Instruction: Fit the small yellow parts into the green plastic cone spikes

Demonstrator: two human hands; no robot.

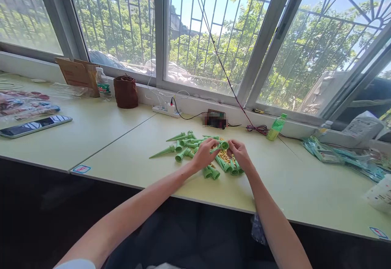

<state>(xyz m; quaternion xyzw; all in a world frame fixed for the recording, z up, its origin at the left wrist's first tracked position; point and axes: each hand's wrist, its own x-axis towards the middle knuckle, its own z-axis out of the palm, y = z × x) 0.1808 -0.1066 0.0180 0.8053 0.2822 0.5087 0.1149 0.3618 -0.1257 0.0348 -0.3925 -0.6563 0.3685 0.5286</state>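
A hollow, light-green plastic cone with a wide ringed mouth (pixel 225 145) is held just above a pile at the middle of a pale yellow-green tabletop (pixel 122 155). Its stem is pinched between the thumb and fingers of the left hand (pixel 205 153), which are closed around it. The thumb and fingertips of the right hand (pixel 240 155) are bunched beside the mouth; whether anything is gripped there cannot be told. The handling of a single cone seems to be in hand; a steady left hold and fine right fingertip work at the mouth appear to be called for. Both bare forearms are stretched forward over the table edge, the wrists angled inward. Around the hands, more green plastic spikes (pixel 165 151) are strewn among small yellow pieces (pixel 224 155). Beyond, a green-labelled plastic bottle (pixel 276 127) is seen near barred windows (pixel 201 36).
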